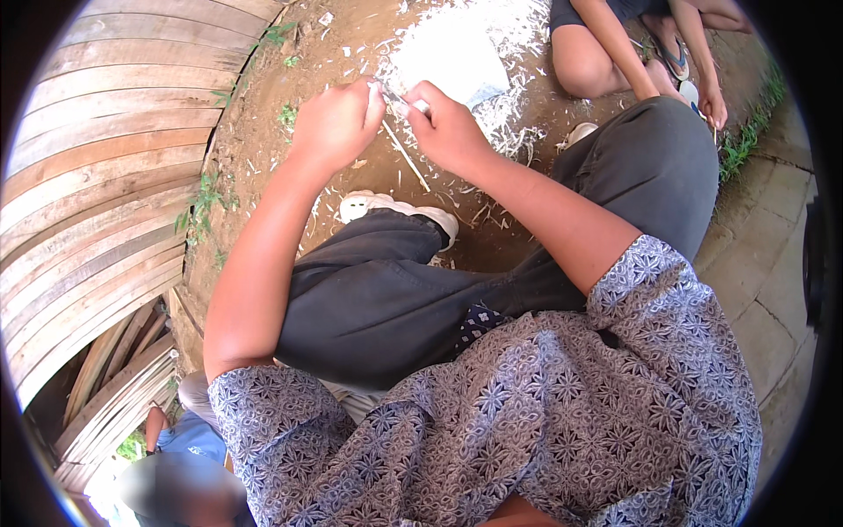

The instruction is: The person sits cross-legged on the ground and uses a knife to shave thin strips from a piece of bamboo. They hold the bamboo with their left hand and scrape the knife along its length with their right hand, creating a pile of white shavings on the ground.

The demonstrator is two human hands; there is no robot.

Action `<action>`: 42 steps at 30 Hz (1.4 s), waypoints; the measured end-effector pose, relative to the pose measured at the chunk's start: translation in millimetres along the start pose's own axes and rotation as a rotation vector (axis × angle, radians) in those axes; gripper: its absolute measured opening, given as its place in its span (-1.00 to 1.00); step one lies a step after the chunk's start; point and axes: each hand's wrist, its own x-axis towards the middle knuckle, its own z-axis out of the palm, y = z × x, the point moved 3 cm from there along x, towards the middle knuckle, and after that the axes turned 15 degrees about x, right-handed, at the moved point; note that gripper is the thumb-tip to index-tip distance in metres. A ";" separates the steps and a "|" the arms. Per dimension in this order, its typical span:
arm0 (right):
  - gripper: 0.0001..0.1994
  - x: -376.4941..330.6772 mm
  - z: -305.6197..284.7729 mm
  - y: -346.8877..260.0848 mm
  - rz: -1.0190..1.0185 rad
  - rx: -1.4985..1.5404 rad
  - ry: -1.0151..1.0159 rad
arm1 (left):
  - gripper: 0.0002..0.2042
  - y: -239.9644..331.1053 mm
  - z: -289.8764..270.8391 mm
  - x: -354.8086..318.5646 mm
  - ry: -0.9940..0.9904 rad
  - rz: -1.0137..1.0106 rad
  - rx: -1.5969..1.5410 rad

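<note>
Both my hands are raised close together in front of me, above the ground. My left hand (338,123) is closed, its thumb toward the right hand, around the upper end of a thin pale stick (407,158). The stick slants down to the right below my fingers. My right hand (445,127) is closed on what looks like a small knife (392,92); its grey blade points at my left fingers, and something white shows at its grip. Just beyond the hands lies a bright white sheet or sack (452,66), with curled shavings around it.
Pale shavings (518,140) litter the brown dirt. Stacked wooden planks (114,132) line the left side. At upper right another person (606,44) sits, a hand (713,110) lowered. A person in blue (189,435) is at lower left. Paving slabs (764,255) run along the right.
</note>
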 end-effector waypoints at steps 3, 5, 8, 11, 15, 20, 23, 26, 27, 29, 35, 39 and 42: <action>-0.75 -1.6 -29.0 80.0 0.116 -0.242 0.062 | -0.63 8.5 0.6 12.6 -0.041 0.018 0.053; -0.73 -14.3 -42.3 96.8 0.292 -0.362 0.021 | -0.61 8.2 5.5 10.0 -0.068 0.004 0.045; -0.70 -1.0 -31.7 50.6 0.291 -0.083 0.049 | -0.59 -3.7 4.7 11.8 -0.046 -0.035 0.025; -0.60 8.7 -21.7 20.8 0.232 0.112 0.026 | -0.59 -14.6 11.0 13.3 0.007 -0.053 -0.038; -0.47 11.1 -8.7 6.5 0.078 0.214 0.009 | -0.59 -14.3 7.4 13.6 -0.009 -0.092 -0.089; -0.45 6.0 -7.0 -13.1 -0.080 0.161 -0.012 | -0.60 -13.4 8.0 16.0 0.017 -0.073 -0.123; -0.47 -1.6 -9.1 -23.6 -0.201 0.047 0.025 | -0.61 -6.2 5.1 17.7 0.004 -0.053 -0.117; -0.49 -17.1 -11.9 -47.2 -0.179 -0.030 0.009 | -0.63 -3.3 10.8 16.8 0.035 -0.060 -0.117; -0.48 -21.3 -12.5 -58.4 -0.082 -0.002 -0.040 | -0.63 -2.3 12.0 15.8 0.027 -0.058 -0.125; -0.48 -22.9 -13.7 -55.5 -0.055 -0.019 -0.044 | -0.65 1.3 9.6 18.3 0.018 -0.043 -0.138; -0.49 -21.2 -10.4 -44.1 -0.220 -0.059 0.008 | -0.67 4.5 13.3 17.7 0.076 -0.003 -0.103; -0.48 -23.1 -13.0 -41.5 -0.122 -0.078 -0.031 | -0.69 5.8 13.8 17.8 0.065 0.005 -0.084; -0.48 -23.6 -10.9 -37.9 -0.153 -0.054 -0.003 | -0.68 7.5 14.1 16.3 0.068 0.004 -0.083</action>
